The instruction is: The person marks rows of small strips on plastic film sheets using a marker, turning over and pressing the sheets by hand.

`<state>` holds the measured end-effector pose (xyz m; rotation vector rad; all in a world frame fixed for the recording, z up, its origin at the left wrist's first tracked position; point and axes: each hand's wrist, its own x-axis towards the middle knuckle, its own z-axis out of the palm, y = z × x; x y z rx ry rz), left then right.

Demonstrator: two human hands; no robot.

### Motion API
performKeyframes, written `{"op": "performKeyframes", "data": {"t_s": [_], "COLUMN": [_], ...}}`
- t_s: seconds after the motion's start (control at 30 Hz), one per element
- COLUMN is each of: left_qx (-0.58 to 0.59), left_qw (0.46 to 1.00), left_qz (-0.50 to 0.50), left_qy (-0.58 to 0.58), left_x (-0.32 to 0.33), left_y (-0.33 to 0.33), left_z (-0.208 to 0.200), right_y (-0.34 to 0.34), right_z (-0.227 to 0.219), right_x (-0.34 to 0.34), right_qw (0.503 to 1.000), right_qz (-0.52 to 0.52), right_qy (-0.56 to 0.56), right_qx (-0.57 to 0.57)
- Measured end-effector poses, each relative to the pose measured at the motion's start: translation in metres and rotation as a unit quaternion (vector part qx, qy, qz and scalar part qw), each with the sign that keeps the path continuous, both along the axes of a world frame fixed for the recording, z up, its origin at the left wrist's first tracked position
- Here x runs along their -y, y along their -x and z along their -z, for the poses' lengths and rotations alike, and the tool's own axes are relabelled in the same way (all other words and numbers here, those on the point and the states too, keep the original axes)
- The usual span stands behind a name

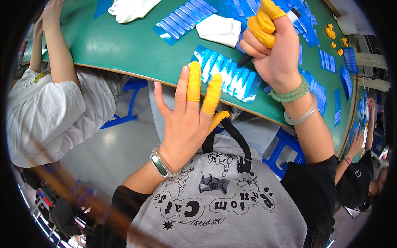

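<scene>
My left hand (pixel 186 120) is spread with its fingers stretched out, yellow finger cots on several of them. Its fingertips lie over the left end of a blue sheet (pixel 242 80) bearing a row of glossy raised strips, at the table's near edge; whether they press on it I cannot tell. My right hand (pixel 275 53), also in yellow finger cots, is closed around a black marker pen (pixel 245 60) with a whitish part near its upper end. The marker's lower end points down at the right part of the strips. A second ribbed blue sheet (pixel 182 20) lies beyond.
On the green table (pixel 124 45) are a white cloth (pixel 219 29), a crumpled white glove or cloth (pixel 130 9) and a blue heap (pixel 306 25). Loose yellow finger cots (pixel 330 32) lie at the far right. A co-worker's arm (pixel 56 41) rests on the left; another person's hands work at right.
</scene>
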<state>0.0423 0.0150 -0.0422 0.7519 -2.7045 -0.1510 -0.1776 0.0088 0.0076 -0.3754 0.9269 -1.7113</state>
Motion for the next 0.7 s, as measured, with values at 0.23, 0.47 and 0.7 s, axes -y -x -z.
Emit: {"op": "performKeyframes", "data": {"t_s": [0.23, 0.47, 0.7], "left_qx": [0.028, 0.021, 0.026], "left_qw": [0.999, 0.998, 0.999], "left_qz": [-0.009, -0.003, -0.016], "left_qy": [0.045, 0.051, 0.033], "left_x": [0.0, 0.001, 0.0], "left_y": [-0.001, 0.001, -0.001], "left_z": [0.001, -0.002, -0.004], "right_y": [0.002, 0.004, 0.01], "right_z": [0.014, 0.022, 0.016], "right_x": [0.004, -0.006, -0.008], "right_qw": [0.998, 0.999, 1.0], "right_qz": [-0.018, -0.012, -0.016], "right_qy": [0.064, 0.015, 0.024], "right_qx": [-0.015, -0.035, -0.009]}}
